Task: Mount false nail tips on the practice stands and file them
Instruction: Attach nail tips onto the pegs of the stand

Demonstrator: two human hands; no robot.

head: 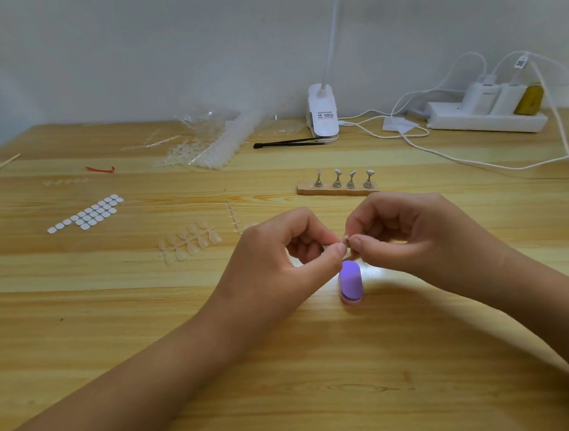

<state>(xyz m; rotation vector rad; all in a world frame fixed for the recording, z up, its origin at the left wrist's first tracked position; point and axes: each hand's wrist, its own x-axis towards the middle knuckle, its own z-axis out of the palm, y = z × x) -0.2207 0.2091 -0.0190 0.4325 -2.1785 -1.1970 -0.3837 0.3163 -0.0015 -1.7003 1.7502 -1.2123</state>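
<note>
Both forearms reach in from the near edge of the pale wooden table (289,369) and meet at its centre. The left hand (279,250) and the right hand (412,231) are curled, thumb and forefinger tips drawn together, and they pinch a small pale false nail tip (346,242) between them; it is mostly hidden by the fingertips. Just near of the hands lies a purple oval buffer block (351,281). Beyond them, apart from the hands, a wooden strip (336,192) carries four upright metal practice stands (337,178). To the left lies a clear sprue of nail tips (189,242).
</note>
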